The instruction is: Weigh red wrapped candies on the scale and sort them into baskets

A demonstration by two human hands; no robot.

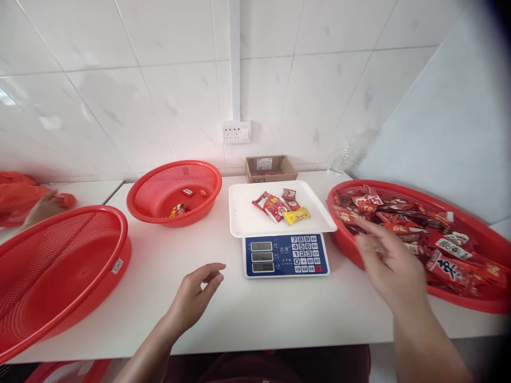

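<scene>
My right hand (393, 260) hovers open over the near left rim of a large red basket (485, 234) heaped with several red snack packets (415, 223); its fingers are spread and hold nothing. My left hand (195, 295) rests above the white table, fingers loosely curled and apart, empty, just left of a blue digital scale (285, 255). The scale's white tray (243, 213) carries a few packets (279, 207), red ones and a yellow one.
A small red mesh basket (175, 186) with a few candies stands behind my left hand. A big red basket (59, 266) lies at the left. A cardboard box (271, 169) sits by the tiled wall. Another person's hand (42, 208) touches a red bag at far left.
</scene>
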